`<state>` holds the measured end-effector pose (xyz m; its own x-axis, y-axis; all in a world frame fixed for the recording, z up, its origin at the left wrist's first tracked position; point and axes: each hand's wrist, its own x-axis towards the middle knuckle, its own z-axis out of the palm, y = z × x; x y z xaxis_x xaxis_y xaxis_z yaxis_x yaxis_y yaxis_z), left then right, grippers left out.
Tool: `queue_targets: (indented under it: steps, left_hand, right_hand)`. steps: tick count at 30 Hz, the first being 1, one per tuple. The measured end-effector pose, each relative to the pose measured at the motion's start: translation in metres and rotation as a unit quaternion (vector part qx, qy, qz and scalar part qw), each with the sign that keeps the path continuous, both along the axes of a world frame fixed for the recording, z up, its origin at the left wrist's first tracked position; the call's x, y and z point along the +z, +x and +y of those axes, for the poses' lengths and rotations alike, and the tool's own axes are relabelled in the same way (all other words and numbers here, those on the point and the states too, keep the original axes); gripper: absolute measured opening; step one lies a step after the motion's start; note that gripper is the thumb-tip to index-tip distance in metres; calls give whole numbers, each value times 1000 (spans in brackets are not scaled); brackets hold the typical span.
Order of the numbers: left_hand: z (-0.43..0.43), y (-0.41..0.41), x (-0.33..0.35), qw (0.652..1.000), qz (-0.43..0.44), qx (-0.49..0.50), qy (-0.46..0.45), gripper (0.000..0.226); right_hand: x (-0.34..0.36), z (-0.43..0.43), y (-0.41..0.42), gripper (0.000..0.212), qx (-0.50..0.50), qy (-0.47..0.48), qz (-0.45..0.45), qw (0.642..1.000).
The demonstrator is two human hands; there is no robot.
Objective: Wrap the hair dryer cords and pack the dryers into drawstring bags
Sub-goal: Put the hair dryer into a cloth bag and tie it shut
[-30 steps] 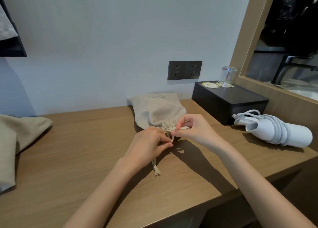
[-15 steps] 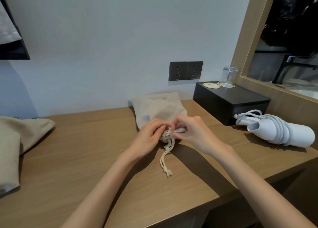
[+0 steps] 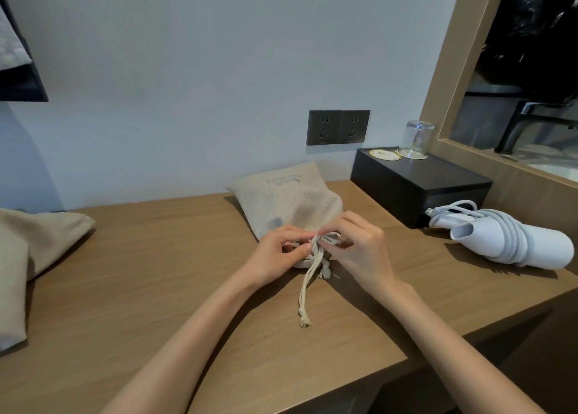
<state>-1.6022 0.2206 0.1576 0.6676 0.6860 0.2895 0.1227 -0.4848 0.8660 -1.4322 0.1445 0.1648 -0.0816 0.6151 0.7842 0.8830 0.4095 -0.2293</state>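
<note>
A filled beige drawstring bag (image 3: 287,197) lies on the wooden counter (image 3: 156,288) near the wall, its gathered mouth toward me. My left hand (image 3: 278,254) and my right hand (image 3: 359,251) both pinch the cream drawstring (image 3: 308,285) at the bag's mouth; its knotted ends trail toward me over the counter. A white hair dryer (image 3: 513,240) with its cord wrapped around the body lies at the right, apart from both hands. What the bag holds is hidden.
More beige cloth bags (image 3: 28,257) lie folded at the left edge. A black box (image 3: 419,185) with an upturned glass (image 3: 417,138) stands by the wall. Dark wall sockets (image 3: 337,127) sit above. A framed mirror (image 3: 516,69) rises at the right.
Both hands stayed at the bag's mouth working the drawstring. The loose cord ends now hang longer toward me, and a small loop shows between the fingers.
</note>
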Motion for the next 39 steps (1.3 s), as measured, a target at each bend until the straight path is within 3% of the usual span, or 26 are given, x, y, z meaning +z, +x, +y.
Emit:
queue_targets:
  steps: [5, 9, 11, 13, 15, 17, 18, 19, 21, 23, 27, 29, 31, 33, 35, 37, 39]
  left_hand:
    - [0, 0, 2, 1000, -20, 14, 18, 19]
    - [-7, 1, 10, 992, 44, 61, 104, 14]
    - [-11, -2, 17, 956, 112, 123, 241, 14]
    - [-15, -11, 22, 895, 150, 183, 379, 17]
    - [-14, -17, 24, 858, 164, 205, 441, 18]
    - [-14, -18, 20, 846, 176, 206, 460, 16]
    - [-14, -17, 19, 862, 172, 203, 432, 14]
    - [-14, -16, 20, 900, 154, 197, 356, 13]
    - [-16, -12, 23, 978, 85, 157, 109, 9]
    - [-19, -7, 24, 992, 28, 111, -48, 12]
    - [-22, 0, 19, 994, 45, 39, -95, 16]
    - [-22, 0, 15, 996, 70, 33, -38, 18]
    - [-21, -2, 13, 982, 137, 54, 115, 19]
    - [-20, -6, 14, 933, 208, 89, 279, 24]
    - [-18, -10, 18, 893, 232, 106, 372, 29]
    - [-18, -14, 22, 886, 209, 104, 402, 28]
    - [-16, -16, 25, 927, 145, 90, 335, 25]
  right_hand:
    - [0, -4, 7, 11, 14, -41, 96, 994]
    - [-1, -9, 10, 14, 30, -85, 148, 985]
    - [-1, -15, 12, 13, 35, -118, 198, 973]
    - [-2, -20, 16, 12, 40, -141, 274, 951]
    - [-5, -25, 19, 10, 47, -156, 329, 930]
    - [-6, -27, 19, 8, 49, -174, 356, 917]
    - [-6, -28, 18, 8, 52, -187, 368, 910]
    - [-6, -28, 17, 9, 57, -201, 380, 901]
    - [-6, -28, 14, 12, 62, -221, 419, 878]
    - [-8, -26, 11, 16, 53, -228, 464, 854]
    - [-9, -24, 6, 22, 38, -228, 453, 861]
    - [-10, -25, 5, 25, 34, -227, 434, 871]
    - [-10, -25, 5, 25, 30, -222, 416, 881]
    - [-11, -26, 5, 26, 26, -216, 409, 886]
    - [-10, -27, 4, 27, 36, -232, 421, 876]
    - [-9, -29, 3, 28, 48, -262, 427, 864]
    - [-9, -30, 5, 33, 50, -282, 437, 853]
